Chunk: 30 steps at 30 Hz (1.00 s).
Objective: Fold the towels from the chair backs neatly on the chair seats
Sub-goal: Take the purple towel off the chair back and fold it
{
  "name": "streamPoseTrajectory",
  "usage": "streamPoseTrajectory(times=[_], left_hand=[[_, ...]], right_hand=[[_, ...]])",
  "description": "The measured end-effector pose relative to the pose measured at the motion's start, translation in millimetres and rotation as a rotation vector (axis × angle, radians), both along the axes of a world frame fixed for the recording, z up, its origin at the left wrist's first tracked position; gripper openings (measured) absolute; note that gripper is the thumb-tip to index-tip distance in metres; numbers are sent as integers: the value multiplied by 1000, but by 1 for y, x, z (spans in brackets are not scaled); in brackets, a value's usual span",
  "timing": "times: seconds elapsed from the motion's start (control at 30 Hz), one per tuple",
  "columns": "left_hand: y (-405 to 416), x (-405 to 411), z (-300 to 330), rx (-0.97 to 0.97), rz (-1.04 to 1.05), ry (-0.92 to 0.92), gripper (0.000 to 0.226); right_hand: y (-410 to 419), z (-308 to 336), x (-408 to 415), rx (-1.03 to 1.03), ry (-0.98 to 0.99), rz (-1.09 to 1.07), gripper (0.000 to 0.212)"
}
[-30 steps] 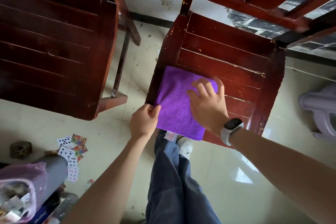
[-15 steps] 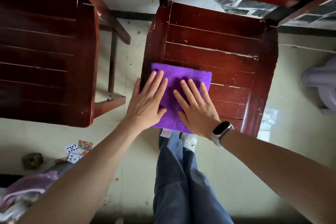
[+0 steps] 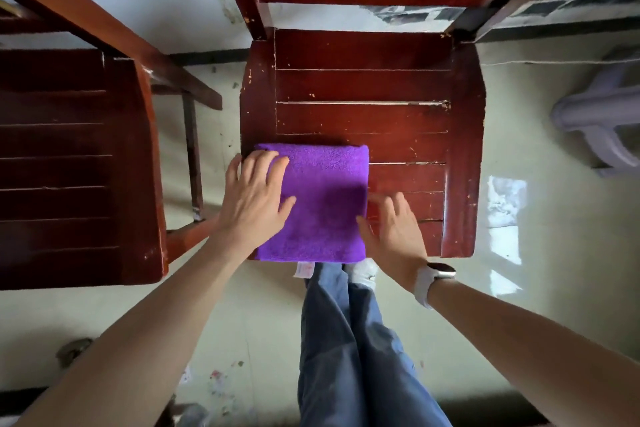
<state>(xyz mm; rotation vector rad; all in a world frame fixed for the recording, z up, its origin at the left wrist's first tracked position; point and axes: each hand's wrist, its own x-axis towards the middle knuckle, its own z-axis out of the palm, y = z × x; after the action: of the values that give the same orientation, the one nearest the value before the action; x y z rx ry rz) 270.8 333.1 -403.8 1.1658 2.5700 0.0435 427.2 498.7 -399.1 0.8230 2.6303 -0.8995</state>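
Observation:
A purple towel lies folded into a neat rectangle on the front left part of the dark red wooden chair seat. My left hand rests flat on the towel's left side, its fingers straight and spread. Beside the towel's right edge, my right hand lies flat on the bare seat slats with its fingers extended, the thumb at the towel's edge. A small white tag hangs below the towel's front edge.
A second dark red wooden chair stands to the left, its seat bare. A pale plastic stool sits on the floor at the right. My legs in blue trousers stand just in front of the chair.
Both hands slid apart across the towel: the left one to its left side, the right one off its right edge onto the seat. The camera view shifted, centring the chair.

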Motion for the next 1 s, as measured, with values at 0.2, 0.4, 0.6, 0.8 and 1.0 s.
streamPoseTrajectory(times=[0.2, 0.4, 0.6, 0.8, 1.0], left_hand=[[41, -16, -8, -75, 13, -161, 53], [44, -24, -5, -71, 264, -155, 37], [48, -9, -4, 209, 645, -450, 50], [68, -19, -10, 179, 794, -567, 47], [74, -23, -3, 302, 952, -795, 22]], right_hand=[[-11, 0, -7, -243, -580, -128, 36], [42, 16, -34, -67, -193, -242, 30], [77, 12, -38, -100, 67, -675, 31], [36, -6, -31, -443, -186, -896, 36], [35, -8, -42, -619, -131, -1062, 21]])
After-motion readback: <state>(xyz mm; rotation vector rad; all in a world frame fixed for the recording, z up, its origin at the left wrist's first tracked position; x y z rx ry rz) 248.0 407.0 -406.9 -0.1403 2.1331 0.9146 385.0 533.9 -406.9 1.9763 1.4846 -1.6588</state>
